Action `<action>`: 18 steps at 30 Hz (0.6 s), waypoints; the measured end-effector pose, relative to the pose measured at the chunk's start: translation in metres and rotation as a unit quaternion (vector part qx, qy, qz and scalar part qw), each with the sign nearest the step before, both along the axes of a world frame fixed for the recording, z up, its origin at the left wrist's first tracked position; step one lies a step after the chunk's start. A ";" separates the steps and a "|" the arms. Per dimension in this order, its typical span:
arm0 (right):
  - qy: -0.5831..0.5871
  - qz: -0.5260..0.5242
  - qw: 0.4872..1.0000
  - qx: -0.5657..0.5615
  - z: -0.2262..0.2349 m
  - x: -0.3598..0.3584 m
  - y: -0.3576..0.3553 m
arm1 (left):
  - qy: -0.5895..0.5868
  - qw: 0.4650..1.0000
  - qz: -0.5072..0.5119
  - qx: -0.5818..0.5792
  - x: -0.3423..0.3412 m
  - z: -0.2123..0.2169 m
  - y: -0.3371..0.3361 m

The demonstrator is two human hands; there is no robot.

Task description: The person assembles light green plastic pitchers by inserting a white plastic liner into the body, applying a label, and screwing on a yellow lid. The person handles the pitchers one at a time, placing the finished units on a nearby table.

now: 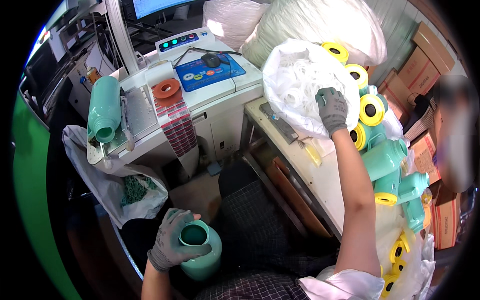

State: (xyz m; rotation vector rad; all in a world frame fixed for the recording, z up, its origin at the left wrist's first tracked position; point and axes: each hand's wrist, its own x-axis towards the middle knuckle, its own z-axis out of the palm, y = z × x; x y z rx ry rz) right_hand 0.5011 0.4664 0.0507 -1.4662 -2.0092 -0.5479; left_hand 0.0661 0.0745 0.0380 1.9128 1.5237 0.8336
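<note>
My left hand, in a grey glove, grips the rim of a green plastic bottle body. The bottle stands upright near my lap, its wide mouth open toward me. My right hand, also gloved in grey, reaches into a white bag full of thin white plastic rings. Its fingers are curled together over the rings, and whatever lies under the fingertips is hidden. Another green bottle lies on a machine bed at the left.
Green jugs and yellow-rimmed parts crowd the right side of the table. A printed label strip hangs off the machine, below an orange roll. Green scraps fill a sack. Cartons stand far right.
</note>
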 end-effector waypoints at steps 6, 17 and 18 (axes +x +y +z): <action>0.108 0.095 0.986 0.083 0.025 -0.034 -0.039 | 0.011 0.998 0.052 0.016 -0.001 -0.007 -0.002; 0.121 0.580 0.780 -0.202 -0.020 -0.241 -0.275 | 0.087 0.986 0.046 0.138 0.004 0.013 -0.014; 0.130 0.583 0.785 -0.166 -0.025 -0.245 -0.278 | 0.093 0.984 0.060 0.138 0.000 0.014 -0.018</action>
